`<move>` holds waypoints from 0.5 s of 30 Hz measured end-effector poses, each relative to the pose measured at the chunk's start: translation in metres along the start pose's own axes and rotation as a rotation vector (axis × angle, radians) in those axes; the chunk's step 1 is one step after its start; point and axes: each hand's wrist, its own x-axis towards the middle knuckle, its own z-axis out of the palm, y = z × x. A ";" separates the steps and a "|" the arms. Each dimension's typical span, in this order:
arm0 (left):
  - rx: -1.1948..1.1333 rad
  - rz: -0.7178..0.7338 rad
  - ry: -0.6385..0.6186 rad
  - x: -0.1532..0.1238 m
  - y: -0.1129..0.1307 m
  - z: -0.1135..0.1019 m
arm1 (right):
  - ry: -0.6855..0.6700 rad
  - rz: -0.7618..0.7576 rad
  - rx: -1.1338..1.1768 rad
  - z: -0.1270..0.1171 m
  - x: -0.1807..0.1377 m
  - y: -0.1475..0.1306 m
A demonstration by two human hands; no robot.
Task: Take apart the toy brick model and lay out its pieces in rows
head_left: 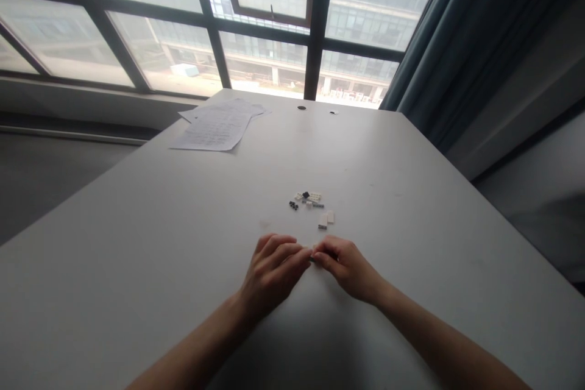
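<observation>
My left hand (276,268) and my right hand (343,265) meet fingertip to fingertip low over the table. Between them shows a small dark grey building brick (312,259), mostly covered by the fingers. The right thumb and forefinger pinch it, and the left fingers, bent and close together, press on its other side. Just beyond the hands lie white flat bricks (331,217) and a small grey brick (322,226). Farther off is a loose cluster of white studded bricks (315,196), a black brick (306,194), a grey strip (319,205) and several tiny black pieces (293,205).
The white table (393,207) stretches away to a large window. Printed sheets of paper (214,128) lie at its far left. Two round cable holes, one of them a dark hole (301,108), sit near the far edge. A dark blue curtain (439,55) hangs on the right.
</observation>
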 end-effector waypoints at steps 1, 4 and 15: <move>-0.005 -0.014 0.003 0.000 0.000 0.000 | 0.004 -0.007 -0.002 0.001 0.000 0.000; -0.022 -0.025 0.008 0.000 0.000 0.001 | 0.009 -0.035 -0.018 0.000 0.001 0.001; -0.035 0.001 -0.014 -0.001 -0.004 0.001 | 0.145 -0.075 -0.562 -0.028 0.041 0.039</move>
